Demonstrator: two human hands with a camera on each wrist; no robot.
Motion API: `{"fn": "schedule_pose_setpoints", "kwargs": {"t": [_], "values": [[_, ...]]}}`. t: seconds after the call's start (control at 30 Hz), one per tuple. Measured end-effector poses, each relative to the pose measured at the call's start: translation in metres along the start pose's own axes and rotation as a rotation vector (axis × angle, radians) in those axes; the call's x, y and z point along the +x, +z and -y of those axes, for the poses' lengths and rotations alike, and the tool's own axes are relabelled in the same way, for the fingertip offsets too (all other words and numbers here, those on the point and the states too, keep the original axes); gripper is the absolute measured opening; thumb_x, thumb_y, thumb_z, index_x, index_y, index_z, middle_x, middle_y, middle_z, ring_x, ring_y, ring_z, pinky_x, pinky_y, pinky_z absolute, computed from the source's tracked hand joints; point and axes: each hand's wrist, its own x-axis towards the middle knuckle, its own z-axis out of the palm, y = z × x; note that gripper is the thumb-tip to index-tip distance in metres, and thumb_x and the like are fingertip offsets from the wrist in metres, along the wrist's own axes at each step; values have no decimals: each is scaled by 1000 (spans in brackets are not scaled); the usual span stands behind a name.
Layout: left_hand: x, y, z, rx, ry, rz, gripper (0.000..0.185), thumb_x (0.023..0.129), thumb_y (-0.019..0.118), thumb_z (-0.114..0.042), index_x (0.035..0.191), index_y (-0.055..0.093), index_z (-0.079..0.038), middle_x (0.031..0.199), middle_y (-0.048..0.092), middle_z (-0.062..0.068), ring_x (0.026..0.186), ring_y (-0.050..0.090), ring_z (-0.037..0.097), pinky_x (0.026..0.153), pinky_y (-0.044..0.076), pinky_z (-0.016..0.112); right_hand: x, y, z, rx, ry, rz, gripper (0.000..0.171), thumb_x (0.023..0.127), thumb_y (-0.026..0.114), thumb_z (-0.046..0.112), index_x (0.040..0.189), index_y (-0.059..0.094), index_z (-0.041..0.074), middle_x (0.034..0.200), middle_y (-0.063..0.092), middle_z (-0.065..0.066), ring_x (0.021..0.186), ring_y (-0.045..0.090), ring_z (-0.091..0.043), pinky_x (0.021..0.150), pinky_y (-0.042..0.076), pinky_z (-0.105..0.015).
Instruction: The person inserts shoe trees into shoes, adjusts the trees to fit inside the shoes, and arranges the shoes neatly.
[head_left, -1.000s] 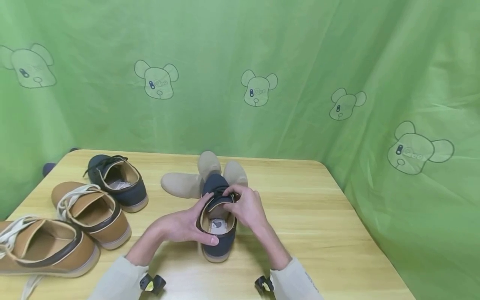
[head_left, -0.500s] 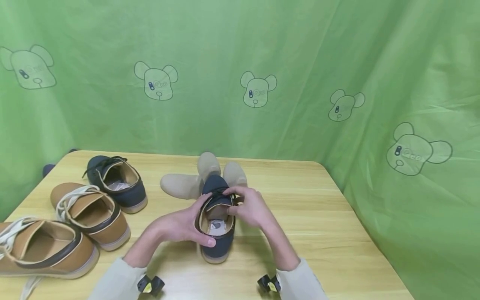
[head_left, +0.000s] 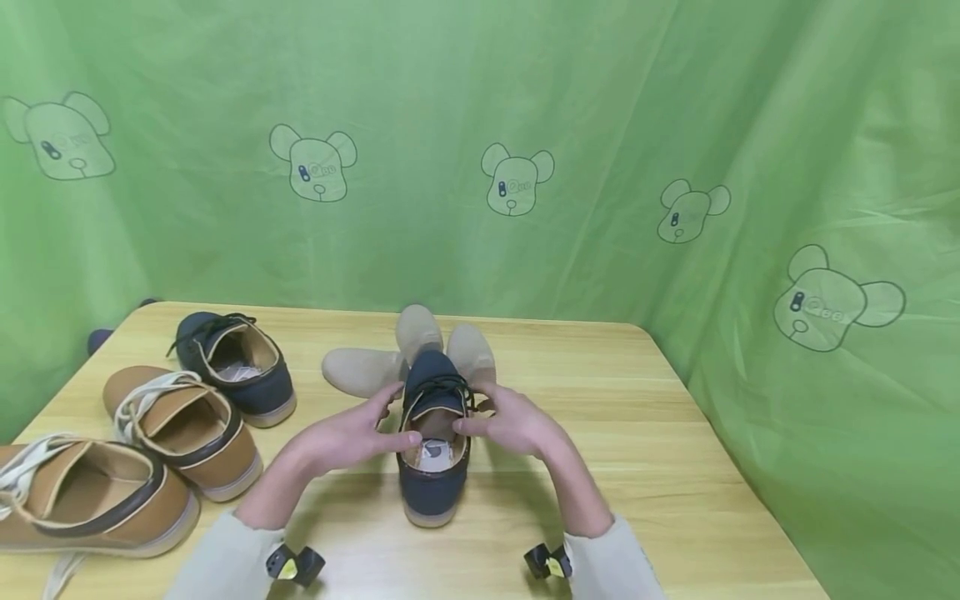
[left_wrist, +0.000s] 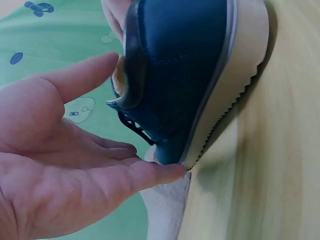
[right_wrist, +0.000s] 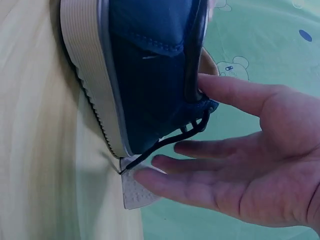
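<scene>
item 1: navy shoe (head_left: 431, 492), one, sole down near the middle of the desk (head_left: 615, 467), heel to the person, toe to the curtain (head_left: 420, 250). black laces (head_left: 441, 383), drawn across the front, a loop drooping on the right side. pale printed label (head_left: 435, 455) inside, on the insole.

item 2: left hand (head_left: 348, 437), beside the shoe; fingers extended, thumb spread well away from them, grasping nothing. thumb tip at the collar, a fingertip by the toe; contact at either cannot be told.

item 3: right hand (head_left: 513, 421), opposite side; fingers lightly bent and spread, thumb tip at the collar edge, nothing gripped. fingertips near the drooping lace.

item 4: beige pieces, three, round-ended, fanned around the toe: left piece (head_left: 362, 372), middle piece (head_left: 417, 332), right piece (head_left: 471, 354). inner ends partly hidden by the shoe.

item 5: second navy shoe (head_left: 258, 392), at the desk's left, black-laced, well apart from the hands.

item 6: tan shoes, two, white-laced: farther one (head_left: 217, 458) next to the second navy shoe, nearer one (head_left: 142, 521) at the left edge of view.

item 7: curtain, green, printed with animal heads, behind the desk.
</scene>
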Motion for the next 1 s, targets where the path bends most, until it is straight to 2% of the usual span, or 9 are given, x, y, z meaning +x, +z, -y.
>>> {"fn": "schedule_pose_setpoints", "kwargs": {"t": [0.13,0.2,0.27,0.33,0.43,0.6,0.77,1.0], "values": [[4,3,4,-65,17,3,87,98,65,-31,163,12,-5,164,21,30,152,19,47,122,19,63,2,1,-3,78,0,82,51,90,73,29,134,61,6,116,70,-16,98,69,-36,86,57,-53],[6,4,5,-96,35,18,81,99,64,-26,162,18,-4,162,29,29,151,24,47,121,20,64,3,2,-4,131,8,123,45,91,73,25,129,62,5,106,70,-13,84,68,-34,76,59,-50],[8,6,6,-120,44,31,76,98,63,-23,160,24,-5,158,38,26,149,31,45,120,23,64,4,3,-5,165,11,152,42,91,72,23,127,63,4,103,70,-11,78,68,-33,73,59,-49],[9,8,6,-145,42,38,74,96,63,-21,159,27,-5,153,47,22,146,37,42,120,25,63,4,5,-5,210,20,172,40,91,71,20,125,63,2,103,70,-12,78,69,-32,74,60,-49],[9,11,5,-185,26,43,77,95,63,-17,159,24,1,145,55,22,138,49,39,116,36,57,5,8,-6,291,38,183,38,89,68,13,124,61,-2,105,69,-18,78,71,-30,76,62,-50],[11,16,3,-285,16,57,82,90,59,-6,158,14,10,131,63,27,119,64,33,101,55,44,6,14,-7,343,56,132,33,85,62,5,116,61,-5,100,69,-20,77,71,-25,74,62,-45],[11,19,1,-312,7,39,81,88,57,-3,156,17,13,123,65,27,113,66,31,95,58,40,7,16,-6,322,60,93,27,83,61,2,109,63,-5,91,67,-14,70,65,-19,70,61,-45],[11,19,2,-316,22,17,77,86,57,0,154,24,12,116,68,26,104,68,27,88,59,37,6,15,-3,308,53,96,27,83,60,0,109,63,-6,89,67,-14,68,62,-18,66,60,-43]]}}
